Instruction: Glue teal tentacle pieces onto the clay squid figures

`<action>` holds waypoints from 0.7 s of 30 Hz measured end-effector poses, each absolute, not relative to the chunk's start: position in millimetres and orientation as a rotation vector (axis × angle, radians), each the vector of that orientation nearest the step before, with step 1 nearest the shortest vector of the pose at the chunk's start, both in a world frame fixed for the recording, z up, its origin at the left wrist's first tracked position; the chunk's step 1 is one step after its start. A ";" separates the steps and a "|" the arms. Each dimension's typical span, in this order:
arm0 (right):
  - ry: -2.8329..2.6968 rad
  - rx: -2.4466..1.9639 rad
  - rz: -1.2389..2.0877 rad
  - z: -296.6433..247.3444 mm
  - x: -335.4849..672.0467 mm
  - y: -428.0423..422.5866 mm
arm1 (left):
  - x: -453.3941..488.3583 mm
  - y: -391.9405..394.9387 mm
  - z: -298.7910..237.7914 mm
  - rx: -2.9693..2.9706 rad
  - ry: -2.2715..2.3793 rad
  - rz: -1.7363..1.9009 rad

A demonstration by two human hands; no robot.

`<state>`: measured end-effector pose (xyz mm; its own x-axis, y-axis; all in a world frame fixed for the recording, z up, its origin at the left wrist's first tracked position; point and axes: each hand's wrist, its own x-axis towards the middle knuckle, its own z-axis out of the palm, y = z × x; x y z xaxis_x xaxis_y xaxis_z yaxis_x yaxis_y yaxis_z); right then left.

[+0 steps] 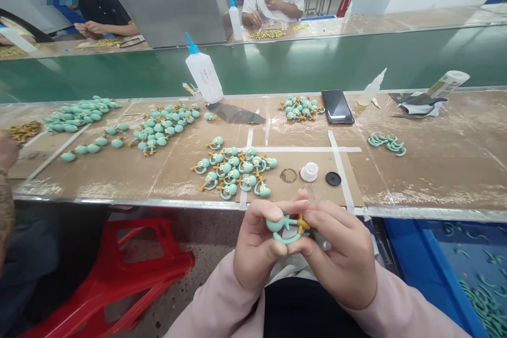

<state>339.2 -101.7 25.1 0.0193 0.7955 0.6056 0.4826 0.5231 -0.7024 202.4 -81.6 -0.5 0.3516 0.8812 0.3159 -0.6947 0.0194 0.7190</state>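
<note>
Between my two hands is a small toy figure (276, 225) with a round teal head, a curved teal limb and a mustard-yellow part. My left hand (255, 240) pinches it at the head and the curved limb. The fingers of my right hand (340, 248) are closed on its yellow end and the limb's other end. Just beyond, on the bench (301, 195), lies a cluster of similar figures (233, 171). Right of that cluster are a thin ring (288, 175), a small white cup (309, 171) and a round black cap (333, 178).
Farther back lie figure piles (166, 124), a phone (338, 106), a squeeze bottle (204, 74) and several curved teal pieces (387, 142). A red stool (138, 259) stands below left, a blue bin (428, 269) below right. Other people sit opposite; a person's arm (6, 185) is at left.
</note>
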 end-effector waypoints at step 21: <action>-1.785 -1.071 0.222 11.2 339.0 -99.3 | 199.7 -87.5 -12.6 0.926 0.290 1.245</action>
